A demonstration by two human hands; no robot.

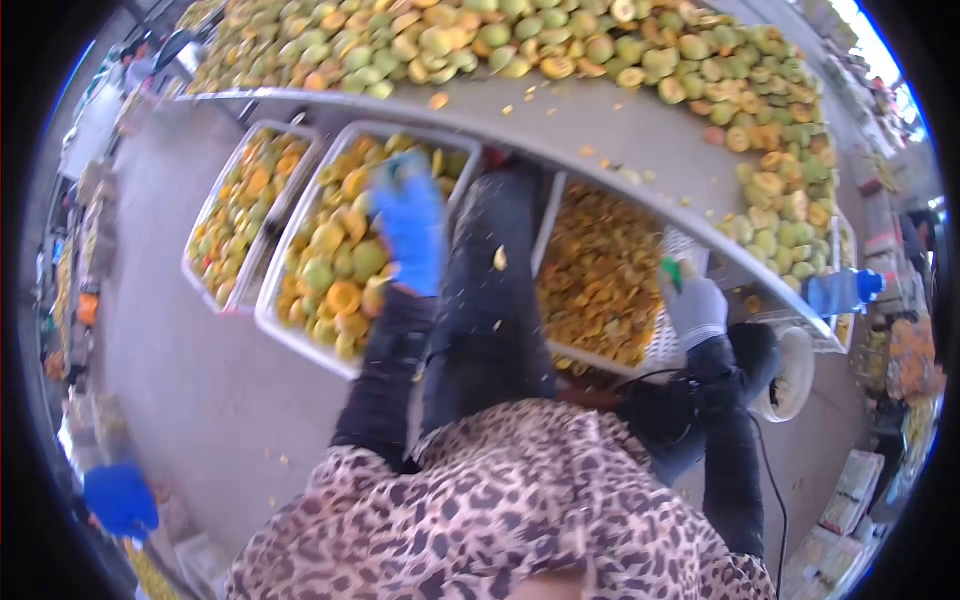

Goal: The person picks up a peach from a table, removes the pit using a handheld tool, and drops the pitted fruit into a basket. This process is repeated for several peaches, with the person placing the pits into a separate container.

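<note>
My left hand (408, 225), in a blue glove, reaches over a white crate (268, 312) heaped with yellow-green fruit (328, 238), some of it halved. Motion smears its fingers, and I cannot tell what they hold. A white glove covers my right hand (698, 312), which is closed on a small green tool (672, 270); most of the tool is hidden in the grip. That hand is at the right side of a crate of small orange-brown pieces (598, 270), below the table edge.
Piled fruit (500, 40) covers the far and right parts of the metal table (560, 115). A second fruit crate (250, 190) stands at the left. A blue-capped bottle (845, 292) is at the table's right corner, above a white bucket (790, 375). A cable (775, 470) hangs at the right.
</note>
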